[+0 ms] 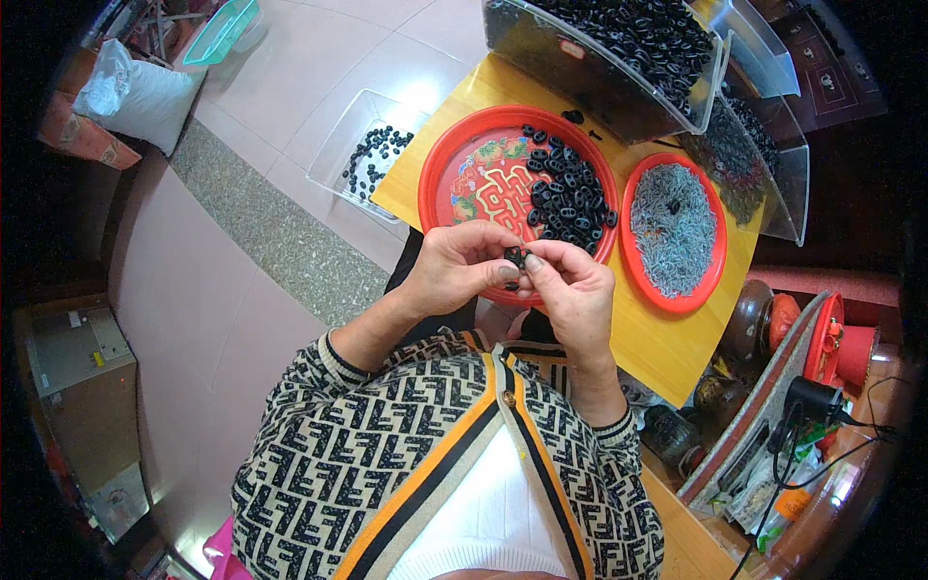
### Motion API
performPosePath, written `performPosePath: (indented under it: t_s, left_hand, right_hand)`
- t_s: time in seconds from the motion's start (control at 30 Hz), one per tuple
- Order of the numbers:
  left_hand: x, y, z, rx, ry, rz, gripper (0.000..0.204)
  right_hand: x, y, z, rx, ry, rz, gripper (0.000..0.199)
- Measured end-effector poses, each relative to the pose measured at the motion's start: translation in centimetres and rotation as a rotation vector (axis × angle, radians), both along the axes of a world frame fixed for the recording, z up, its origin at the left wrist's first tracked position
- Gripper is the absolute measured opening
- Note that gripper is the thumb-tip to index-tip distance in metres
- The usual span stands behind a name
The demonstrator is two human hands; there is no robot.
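Left grip [456, 267] and right grip [576, 288] pinch a black piece [513, 256] together, likely for steadiness, at the round tray's [432, 174] near edge.

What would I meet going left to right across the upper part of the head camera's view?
White sack, clear plastic box, round red tray with black pieces, oval red tray with small silvery pieces.

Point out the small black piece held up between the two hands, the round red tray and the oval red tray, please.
Small black piece [513, 255]: head view, on its visible middle.
Round red tray [426, 184]: head view, on its left rim.
Oval red tray [674, 304]: head view, on its lower rim.
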State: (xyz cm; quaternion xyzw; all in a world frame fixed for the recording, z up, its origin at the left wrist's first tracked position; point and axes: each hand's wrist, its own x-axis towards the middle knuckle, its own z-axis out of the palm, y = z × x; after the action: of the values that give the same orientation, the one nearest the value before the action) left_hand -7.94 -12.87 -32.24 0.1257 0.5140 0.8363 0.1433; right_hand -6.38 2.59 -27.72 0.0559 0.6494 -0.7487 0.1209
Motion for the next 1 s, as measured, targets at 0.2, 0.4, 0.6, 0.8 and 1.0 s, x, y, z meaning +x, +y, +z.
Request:
performPosePath:
  t_s: [0.2, 0.4, 0.6, 0.8, 1.0]
  left_hand:
    - [0.0, 0.1, 0.5, 0.022, 0.013, -0.002, 0.02]
    - [0.1, -0.2, 0.2, -0.001, 0.037, -0.023, 0.024]
    - [0.3, -0.1, 0.2, -0.092, 0.079, 0.035, 0.018]
    - [0.2, 0.0, 1.5, -0.225, 0.268, 0.058, 0.016]
    - [0.0, 0.2, 0.9, -0.266, 0.345, 0.133, 0.016]
  right_hand:
    - [-1.1, 1.4, -1.9, -0.241, -0.077, 0.082, 0.016]
    - [-1.4, 1.6, -2.0, -0.334, -0.131, 0.15, 0.015]
    - [-1.5, 1.8, -2.0, -0.369, -0.138, 0.19, 0.017]
    - [-1.5, 1.9, -1.9, -0.42, -0.189, 0.245, 0.022]
    - [-1.8, 1.9, -2.3, -0.396, -0.193, 0.276, 0.021]
